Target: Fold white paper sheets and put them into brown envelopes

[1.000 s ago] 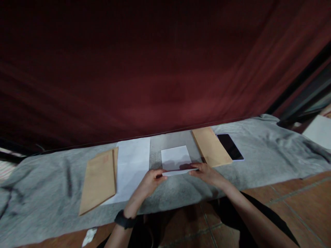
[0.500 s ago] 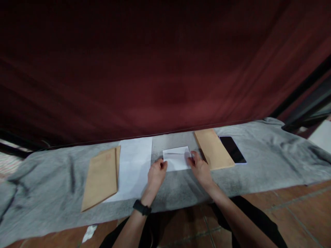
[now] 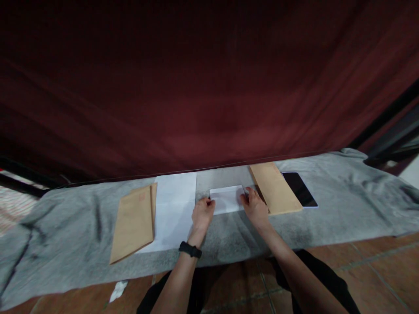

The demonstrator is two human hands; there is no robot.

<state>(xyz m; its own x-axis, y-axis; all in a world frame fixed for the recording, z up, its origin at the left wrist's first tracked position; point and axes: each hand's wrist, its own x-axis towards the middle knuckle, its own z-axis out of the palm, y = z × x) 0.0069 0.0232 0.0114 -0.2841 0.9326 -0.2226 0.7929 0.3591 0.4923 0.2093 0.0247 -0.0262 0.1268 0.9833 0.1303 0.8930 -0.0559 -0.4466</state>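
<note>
A small folded sheet of white paper (image 3: 228, 199) lies on the grey cloth in front of me. My left hand (image 3: 203, 212) pinches its left edge, thumb and fingers pressed together. At the right edge, my right hand (image 3: 255, 209) has its fingers curled in and closed on the paper. To the left is a larger white sheet (image 3: 175, 209), partly under brown envelopes (image 3: 133, 222). Just right of my right hand rests another brown envelope (image 3: 276, 188).
A dark-screened phone (image 3: 299, 188) lies beside the right envelope. The grey cloth (image 3: 347, 200) covers the long surface, with a dark red curtain (image 3: 212, 109) behind it. On the tiled floor (image 3: 376, 270) at the near side, a white scrap (image 3: 118, 291) lies at left.
The fold line across the top of the small paper no longer shows. My right hand's fingers have curled in closer at its upper right edge. The whole view has shifted slightly.
</note>
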